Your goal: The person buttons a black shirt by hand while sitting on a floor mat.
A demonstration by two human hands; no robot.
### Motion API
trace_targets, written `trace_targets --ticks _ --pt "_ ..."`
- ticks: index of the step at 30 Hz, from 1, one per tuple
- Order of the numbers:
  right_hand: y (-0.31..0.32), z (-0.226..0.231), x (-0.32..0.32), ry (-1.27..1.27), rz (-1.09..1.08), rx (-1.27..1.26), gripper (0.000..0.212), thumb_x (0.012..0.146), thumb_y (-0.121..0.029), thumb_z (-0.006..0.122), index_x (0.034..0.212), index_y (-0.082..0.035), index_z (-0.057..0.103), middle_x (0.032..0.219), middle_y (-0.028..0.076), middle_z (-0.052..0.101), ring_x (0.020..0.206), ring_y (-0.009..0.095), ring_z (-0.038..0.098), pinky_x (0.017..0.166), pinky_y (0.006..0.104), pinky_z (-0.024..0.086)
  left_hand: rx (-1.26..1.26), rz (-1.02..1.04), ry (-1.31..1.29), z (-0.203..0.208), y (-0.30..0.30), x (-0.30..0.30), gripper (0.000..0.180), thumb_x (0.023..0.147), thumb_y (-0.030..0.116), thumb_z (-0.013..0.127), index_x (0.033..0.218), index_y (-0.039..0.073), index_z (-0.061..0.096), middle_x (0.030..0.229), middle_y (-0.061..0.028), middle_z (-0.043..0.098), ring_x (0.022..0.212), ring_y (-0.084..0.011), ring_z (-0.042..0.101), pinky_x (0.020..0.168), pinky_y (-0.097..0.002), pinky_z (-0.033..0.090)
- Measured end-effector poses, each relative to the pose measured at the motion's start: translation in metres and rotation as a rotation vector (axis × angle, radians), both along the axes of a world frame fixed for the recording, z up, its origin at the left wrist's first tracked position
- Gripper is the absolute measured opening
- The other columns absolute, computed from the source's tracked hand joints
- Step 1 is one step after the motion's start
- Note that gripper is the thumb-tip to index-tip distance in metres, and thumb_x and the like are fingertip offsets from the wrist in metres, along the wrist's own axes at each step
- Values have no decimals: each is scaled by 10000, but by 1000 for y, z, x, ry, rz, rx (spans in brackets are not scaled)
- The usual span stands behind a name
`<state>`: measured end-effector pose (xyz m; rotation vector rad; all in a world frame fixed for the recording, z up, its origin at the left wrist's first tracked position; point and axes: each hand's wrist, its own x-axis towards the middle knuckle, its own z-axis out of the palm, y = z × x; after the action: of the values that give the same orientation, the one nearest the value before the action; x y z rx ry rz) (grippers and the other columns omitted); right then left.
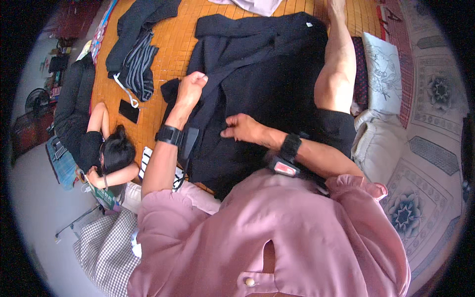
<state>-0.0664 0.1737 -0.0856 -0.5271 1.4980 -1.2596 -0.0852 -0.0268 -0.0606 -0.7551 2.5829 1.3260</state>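
A large black garment (272, 69) lies spread and creased in front of me, with a small white tag near its far right corner. My left hand (190, 91) is closed on cloth at the garment's left side, the fingers curled and the thumb on top. Lower and nearer the middle, my right hand (246, 128) has its fingers bent round a fold of the same garment. The cloth between the fingers is mostly hidden in both hands. Each wrist wears a black strap.
Under the garment is a slatted tan mat (168, 49). Dark clothing with a striped piece (139, 69) and a black phone (129, 111) lie left. Another person (118, 148) lies at the far left. My bare leg (337, 69) borders the garment, beside a printed pillow (381, 69).
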Motion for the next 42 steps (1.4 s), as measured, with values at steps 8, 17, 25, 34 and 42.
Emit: trace_targets --ticks 8,17,25,34,42 --pt "71 95 12 118 515 -345 363 790 -266 617 596 -5 455 490 37 384 510 75 356 466 299 318 556 198 217 14 67 48 90 822 145 518 827 59 545 778 39 514 742 -67 463 715 -208 355" --pt "66 68 2 483 493 44 473 818 -456 459 789 -15 626 728 171 607 758 325 586 717 401 458 272 284 214 -9 107 93 165 799 3 500 948 7 569 818 -50 604 750 -110 541 706 -246 426" --pt "92 -5 -31 516 -294 233 278 719 -168 610 961 -43 550 710 154 595 672 297 597 643 361 482 -142 57 418 -12 112 86 112 790 12 519 893 21 562 798 -70 595 724 -164 567 677 -268 442" --pt "81 -41 -33 880 333 161 298 702 -130 547 999 -105 549 801 158 612 780 306 593 701 392 467 -226 3 287 2 120 78 88 789 33 479 869 32 516 831 -169 581 802 -337 574 686 -383 441" --pt "106 -53 -53 528 -129 183 141 726 -155 562 796 -45 617 744 140 620 698 279 608 641 348 483 -31 223 101 4 122 68 397 810 331 537 615 -15 541 549 -114 537 556 -203 539 570 -327 401"
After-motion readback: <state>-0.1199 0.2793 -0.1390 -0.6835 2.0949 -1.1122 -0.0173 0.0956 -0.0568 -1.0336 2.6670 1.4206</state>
